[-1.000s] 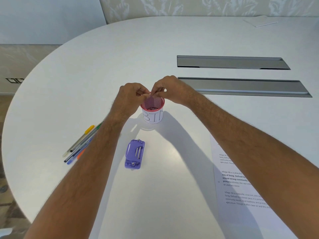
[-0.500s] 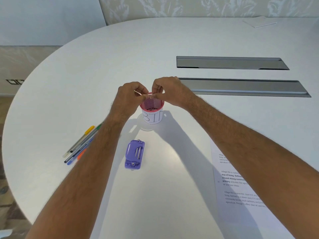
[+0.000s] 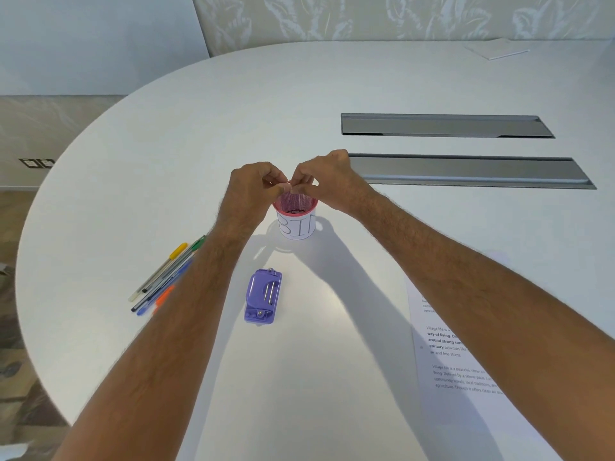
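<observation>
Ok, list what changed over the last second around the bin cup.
Little moved. The left hand and right hand stay over the BIN cup, pinching a scrap between them; the fingertips have drawn closer, so less of it shows. Hole punch, pens and printed sheet lie unchanged.

White oval table: pink bin, pens, purple punch, printed sheet.

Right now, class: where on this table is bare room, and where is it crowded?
Free: white oval table beyond the coloured pens; also between purple hole punch and printed paper sheet. Crowded: pink mesh bin, where left hand and right hand pinch a small scrap.
</observation>
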Motion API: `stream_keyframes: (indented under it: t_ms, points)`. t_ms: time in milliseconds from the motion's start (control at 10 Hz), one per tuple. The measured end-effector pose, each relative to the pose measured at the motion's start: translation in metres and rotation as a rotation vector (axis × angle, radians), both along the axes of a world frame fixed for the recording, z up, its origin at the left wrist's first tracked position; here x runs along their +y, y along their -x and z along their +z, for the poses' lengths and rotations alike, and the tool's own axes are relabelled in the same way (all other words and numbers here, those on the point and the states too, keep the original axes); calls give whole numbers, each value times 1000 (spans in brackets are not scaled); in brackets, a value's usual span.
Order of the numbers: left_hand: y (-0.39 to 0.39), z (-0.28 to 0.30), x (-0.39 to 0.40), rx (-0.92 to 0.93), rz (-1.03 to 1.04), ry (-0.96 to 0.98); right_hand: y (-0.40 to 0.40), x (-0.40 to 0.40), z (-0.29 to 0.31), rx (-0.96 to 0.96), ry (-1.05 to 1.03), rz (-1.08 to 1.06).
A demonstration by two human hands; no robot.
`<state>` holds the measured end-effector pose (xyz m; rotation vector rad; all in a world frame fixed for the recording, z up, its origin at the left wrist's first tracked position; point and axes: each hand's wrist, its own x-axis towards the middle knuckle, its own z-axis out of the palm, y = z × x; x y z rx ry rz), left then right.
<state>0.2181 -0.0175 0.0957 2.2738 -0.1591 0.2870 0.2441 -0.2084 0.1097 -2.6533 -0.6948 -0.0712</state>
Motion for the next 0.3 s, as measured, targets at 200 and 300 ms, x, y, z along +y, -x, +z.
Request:
stream_keyframes:
  t_ms: [200, 300]
  points:
    - [11, 6, -4, -51, 17, 38, 13, -2, 0, -38, -37, -23]
    - [20, 10, -9, -75, 14, 32, 22, -5, 0, 6, -123, -25]
